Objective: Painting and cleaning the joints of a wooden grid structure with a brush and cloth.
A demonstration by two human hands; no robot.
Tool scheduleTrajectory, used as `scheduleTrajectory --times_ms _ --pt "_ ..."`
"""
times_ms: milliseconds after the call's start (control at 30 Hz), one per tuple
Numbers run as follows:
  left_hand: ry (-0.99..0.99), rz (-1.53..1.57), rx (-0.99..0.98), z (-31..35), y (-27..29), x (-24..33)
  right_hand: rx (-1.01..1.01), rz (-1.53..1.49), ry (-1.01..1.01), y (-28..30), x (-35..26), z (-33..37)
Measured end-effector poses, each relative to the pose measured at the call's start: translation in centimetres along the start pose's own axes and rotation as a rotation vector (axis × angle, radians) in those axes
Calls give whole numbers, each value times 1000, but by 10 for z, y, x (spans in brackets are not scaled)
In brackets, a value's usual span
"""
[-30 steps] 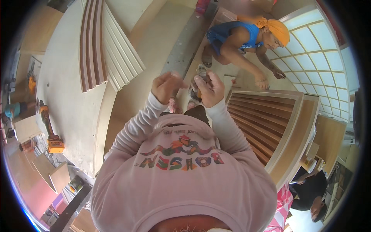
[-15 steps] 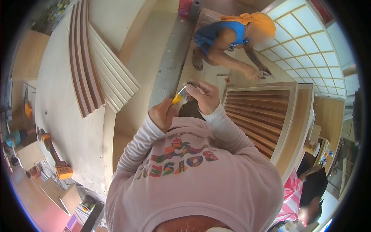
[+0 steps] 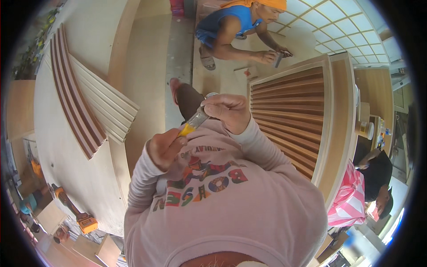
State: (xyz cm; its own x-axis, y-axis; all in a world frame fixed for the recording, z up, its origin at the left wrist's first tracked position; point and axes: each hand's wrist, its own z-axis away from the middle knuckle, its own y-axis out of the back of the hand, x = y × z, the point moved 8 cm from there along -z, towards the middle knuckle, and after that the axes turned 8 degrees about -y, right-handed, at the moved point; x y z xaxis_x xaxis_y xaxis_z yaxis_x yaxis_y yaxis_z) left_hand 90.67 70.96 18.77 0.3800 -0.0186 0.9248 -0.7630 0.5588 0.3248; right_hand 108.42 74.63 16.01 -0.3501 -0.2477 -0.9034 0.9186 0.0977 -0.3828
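Note:
My left hand (image 3: 167, 147) is closed round the yellow handle of a small hand tool (image 3: 195, 119) with a flat grey metal part. I cannot make out its exact kind. At the tool's other end, the thumb and fingers of my right hand (image 3: 229, 112) pinch the tip, which they partly hide. Both hands are in front of my chest, with the tool slanting up to the right between them. Just right of my hands lies a slatted brown wooden panel (image 3: 289, 118) in a pale frame.
Ribbed strips, one brown (image 3: 73, 91) and one pale (image 3: 104, 93), lie on the board at left, with an orange cordless power tool (image 3: 73, 209) nearer. A crouching person (image 3: 235, 31) in blue holds a flat tool ahead. Another person (image 3: 378, 173) is at right, near a tub (image 3: 364, 130).
The view has shifted, and my hands with the tool sit lower and further left in it. My leg and foot now show beyond them. The person in blue has shifted up and left in view.

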Motion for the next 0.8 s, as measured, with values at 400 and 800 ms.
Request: scheduleTrajectory --times_ms 400,800 --pt "246 733 6 29 63 -6 -771 -354 -29 -116 -34 -77" --pt "289 810 424 -128 194 -20 -960 -753 -678 -149 -30 -299"
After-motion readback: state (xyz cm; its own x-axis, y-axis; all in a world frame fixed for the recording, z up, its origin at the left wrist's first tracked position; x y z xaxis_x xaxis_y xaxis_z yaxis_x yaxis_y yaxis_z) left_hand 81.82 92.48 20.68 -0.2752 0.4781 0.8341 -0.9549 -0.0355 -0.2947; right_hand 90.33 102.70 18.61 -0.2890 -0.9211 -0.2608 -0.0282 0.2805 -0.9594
